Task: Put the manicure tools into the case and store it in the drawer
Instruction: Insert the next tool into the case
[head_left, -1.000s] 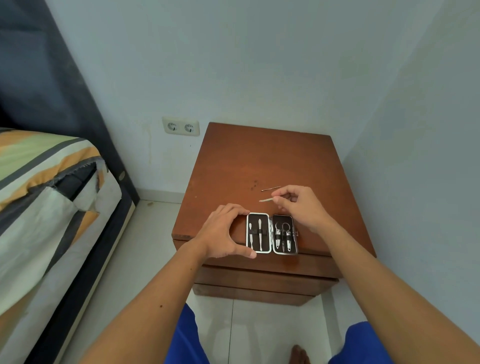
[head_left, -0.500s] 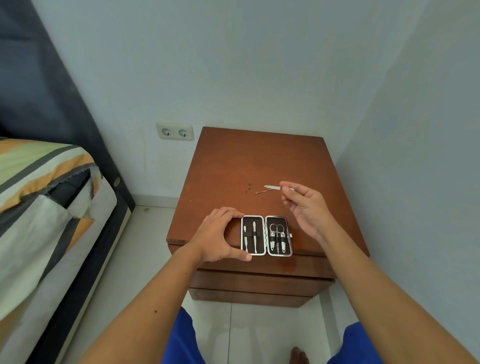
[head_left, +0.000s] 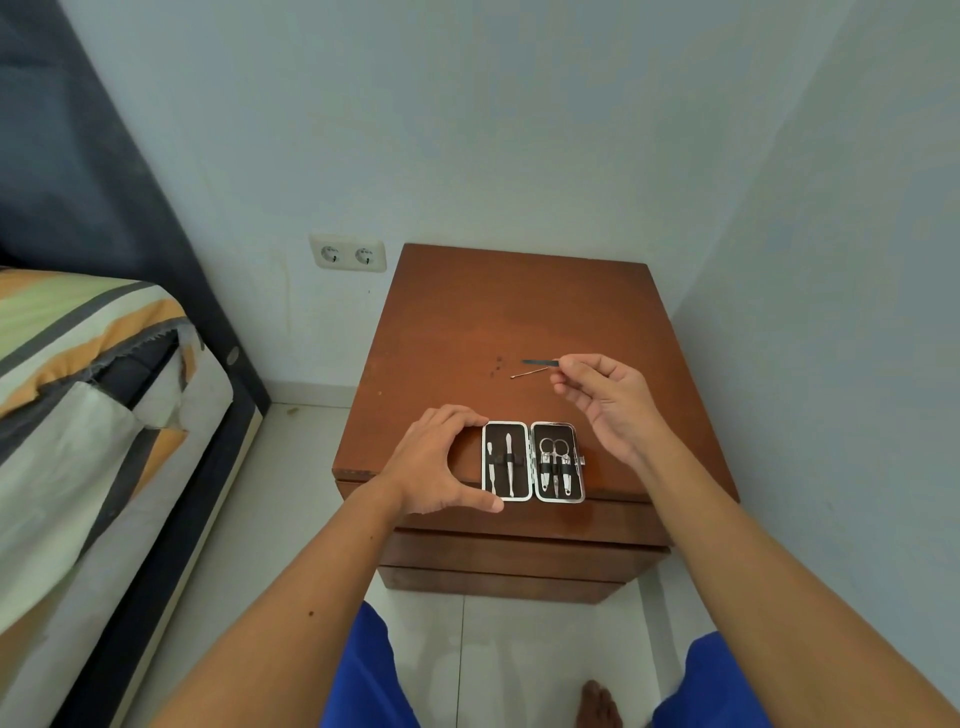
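Case (head_left: 532, 461) lay open and flat at the front edge of the brown nightstand (head_left: 467, 312), its two halves side by side with tools strapped inside. The left hand (head_left: 434, 462) curved against the case's left side, thumb and fingers spread around it. Behind the case, to the right, the right hand (head_left: 608, 400) was raised, fingertips pinched on a slim dark nail file (head_left: 540, 362). Just below the file, a thin metal pick (head_left: 530, 372) rested on the nightstand top.
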